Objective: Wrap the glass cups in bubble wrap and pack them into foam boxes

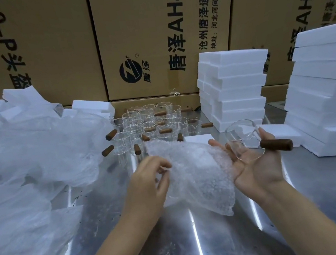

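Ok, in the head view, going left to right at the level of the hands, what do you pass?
Crumpled plastic sheeting → left hand pinching the bubble wrap sheet → right hand cradling a wooden-handled glass cup → stacked foam boxes.

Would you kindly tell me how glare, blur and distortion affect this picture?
In the head view, glare streaks cross the metal table; wide-angle distortion tilts the cardboard boxes outward; the left hand looks slightly motion-blurred; the glass cup looks sharp.
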